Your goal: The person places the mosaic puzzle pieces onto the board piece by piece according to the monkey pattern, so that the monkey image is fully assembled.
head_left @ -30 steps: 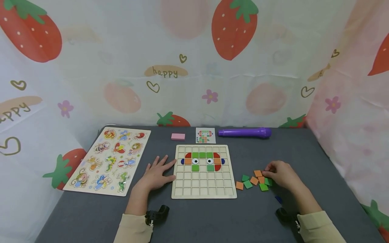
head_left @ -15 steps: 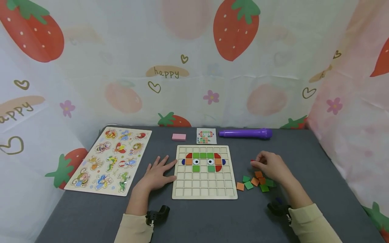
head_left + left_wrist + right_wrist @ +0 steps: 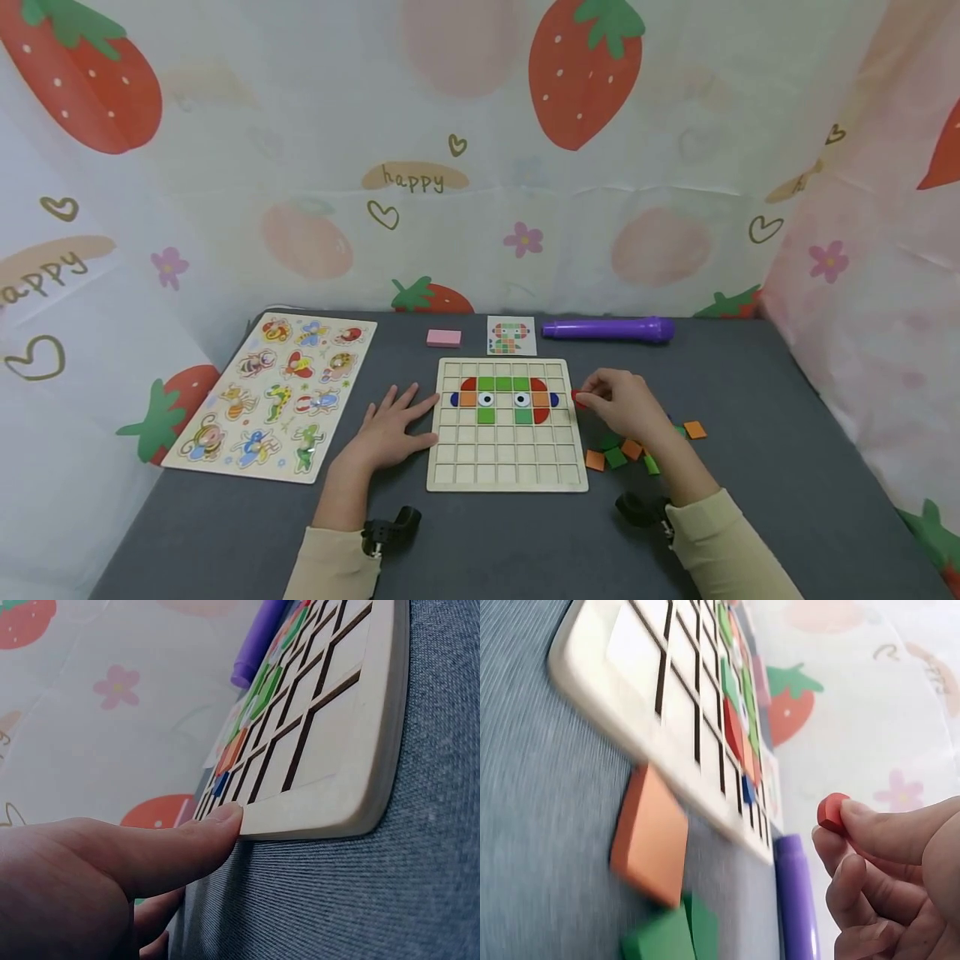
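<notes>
A pale wooden grid board (image 3: 507, 475) lies mid-table, with red, orange, green, blue and eye-printed tiles set in its upper rows. My left hand (image 3: 393, 433) rests spread at the board's left edge; in the left wrist view the thumb (image 3: 187, 844) touches the rim. Between thumb and fingertips my right hand (image 3: 622, 407) pinches a small red tile (image 3: 830, 813), just off the board's right edge. Loose orange (image 3: 595, 461) and green tiles (image 3: 616, 457) lie below that hand, some hidden by the forearm.
Behind the board lie a picture card (image 3: 512, 336), a pink block (image 3: 444, 338) and a purple microphone-shaped stick (image 3: 607, 330). An insect puzzle board (image 3: 273, 396) occupies the table's left side. A strawberry-print cloth (image 3: 465, 250) hangs along the back.
My right hand has moved left from the loose tiles to beside the board, now with a red tile between its fingers. The left hand has stayed in place.
</notes>
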`<state>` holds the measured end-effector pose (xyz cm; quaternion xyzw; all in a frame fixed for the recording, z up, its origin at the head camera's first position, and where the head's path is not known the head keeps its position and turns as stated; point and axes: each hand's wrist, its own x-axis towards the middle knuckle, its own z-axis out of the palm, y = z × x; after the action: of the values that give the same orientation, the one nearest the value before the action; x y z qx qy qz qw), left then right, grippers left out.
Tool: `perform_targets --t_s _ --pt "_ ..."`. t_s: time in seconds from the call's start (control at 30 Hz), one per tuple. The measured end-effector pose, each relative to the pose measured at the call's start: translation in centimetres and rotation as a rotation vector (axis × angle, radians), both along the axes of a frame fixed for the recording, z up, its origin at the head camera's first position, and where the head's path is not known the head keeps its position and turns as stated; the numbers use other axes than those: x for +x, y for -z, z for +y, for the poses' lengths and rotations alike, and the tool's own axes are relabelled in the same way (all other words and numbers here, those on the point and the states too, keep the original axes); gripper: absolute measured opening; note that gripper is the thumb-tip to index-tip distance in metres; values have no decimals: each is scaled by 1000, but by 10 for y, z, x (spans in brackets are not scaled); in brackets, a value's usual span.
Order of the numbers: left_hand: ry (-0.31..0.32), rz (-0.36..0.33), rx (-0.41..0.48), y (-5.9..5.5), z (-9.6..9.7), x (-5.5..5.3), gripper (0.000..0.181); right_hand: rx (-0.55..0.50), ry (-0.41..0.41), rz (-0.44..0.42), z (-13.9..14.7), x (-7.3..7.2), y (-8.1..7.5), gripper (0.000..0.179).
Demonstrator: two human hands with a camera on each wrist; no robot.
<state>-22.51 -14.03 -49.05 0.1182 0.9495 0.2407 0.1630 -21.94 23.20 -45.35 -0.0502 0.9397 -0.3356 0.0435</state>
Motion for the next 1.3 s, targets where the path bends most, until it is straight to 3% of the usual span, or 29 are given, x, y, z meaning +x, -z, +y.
perform_targets --t_s 0.7,1.3 --pt "-9 -3 0 4 -1 -1 69 -81 -132 -10 -54 -14 3 11" --pt "2 5 1 2 -1 -2 70 -181 -176 -32 -92 -24 15 9"
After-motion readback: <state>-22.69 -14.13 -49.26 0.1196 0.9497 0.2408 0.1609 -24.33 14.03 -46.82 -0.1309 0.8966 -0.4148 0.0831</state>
